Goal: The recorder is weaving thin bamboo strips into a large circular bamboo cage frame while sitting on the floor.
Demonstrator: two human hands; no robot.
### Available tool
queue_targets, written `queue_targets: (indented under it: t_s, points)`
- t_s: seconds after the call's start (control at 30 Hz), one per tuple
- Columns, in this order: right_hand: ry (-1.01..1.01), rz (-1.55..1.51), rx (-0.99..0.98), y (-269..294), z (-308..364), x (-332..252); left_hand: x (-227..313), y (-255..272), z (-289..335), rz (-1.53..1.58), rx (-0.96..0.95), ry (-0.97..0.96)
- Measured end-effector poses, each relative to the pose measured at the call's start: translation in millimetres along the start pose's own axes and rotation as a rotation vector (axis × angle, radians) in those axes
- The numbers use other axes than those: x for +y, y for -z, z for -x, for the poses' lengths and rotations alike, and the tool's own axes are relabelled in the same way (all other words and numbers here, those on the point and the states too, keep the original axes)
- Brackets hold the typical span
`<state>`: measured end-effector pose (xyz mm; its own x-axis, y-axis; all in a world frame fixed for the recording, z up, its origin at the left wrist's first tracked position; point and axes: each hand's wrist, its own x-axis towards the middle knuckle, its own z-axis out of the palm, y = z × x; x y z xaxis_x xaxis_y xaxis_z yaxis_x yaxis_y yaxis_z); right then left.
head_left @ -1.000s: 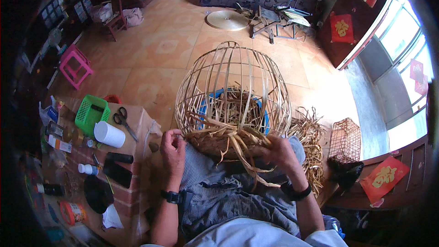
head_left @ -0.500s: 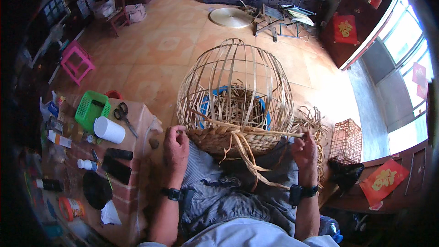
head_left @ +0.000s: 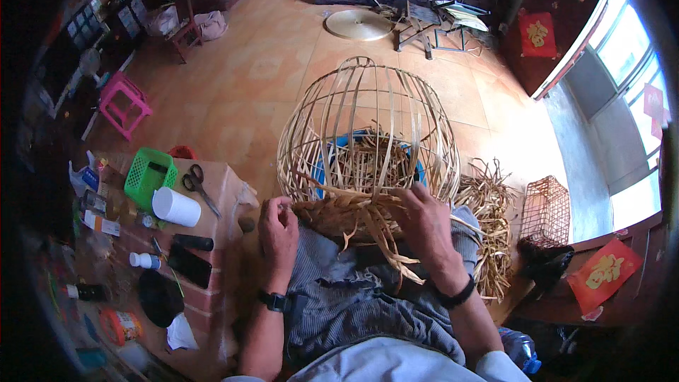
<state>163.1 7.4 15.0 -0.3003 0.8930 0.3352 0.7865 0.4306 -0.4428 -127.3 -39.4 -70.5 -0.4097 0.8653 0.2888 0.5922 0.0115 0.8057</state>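
A half-woven basket (head_left: 357, 106) of thin bamboo strips rests on my lap, its open ribs rising away from me. Along its near side runs a braided band (head_left: 325, 216) of dry tan leaf strips, with loose strip ends (head_left: 385, 240) dangling from the middle. My left hand (head_left: 278, 230) is closed, its curled fingertips at the left end of that band. On the right, my right hand (head_left: 426, 230) reaches over the band, fingers closed round the strips; its fingertips are partly hidden. Through the ribs shows a blue tub (head_left: 322, 163) holding dry strips.
On the left, a brick-patterned table (head_left: 219, 230) bears scissors (head_left: 193, 180), a green plastic basket (head_left: 150, 177), a white paper roll (head_left: 177, 206) and a black phone (head_left: 189, 265). Loose dry strips (head_left: 495, 240) and a wire cage (head_left: 544, 212) lie right. A pink stool (head_left: 124, 106) stands farther left.
My right hand has moved left and inward, from the outstretched strip ends to the braided band. The left hand stays beside the basket's left edge. The view has shifted slightly.
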Motion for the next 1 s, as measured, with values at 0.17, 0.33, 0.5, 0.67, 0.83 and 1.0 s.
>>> queue_targets:
  t_s: [0.17,0.33,0.5,0.67,0.83,1.0]
  points:
    - [0.111,0.071,-0.023,-21,-11,11,1,-1,0,-0.019,0.0,-0.024]
    - [-0.088,-0.194,0.195,-33,3,25,-15,-8,1,0.033,0.019,0.035]
    - [-0.529,-0.771,0.152,-22,30,35,-5,-3,1,-0.033,-0.014,0.038]
    - [-0.173,-0.146,0.292,-11,9,24,-7,-6,0,-0.038,-0.011,0.04]
    - [-0.097,-0.03,0.09,-20,-10,12,-7,-3,0,-0.045,-0.011,0.032]
    - [-0.517,-0.698,0.31,-7,20,61,4,-2,1,-0.043,0.008,0.008]
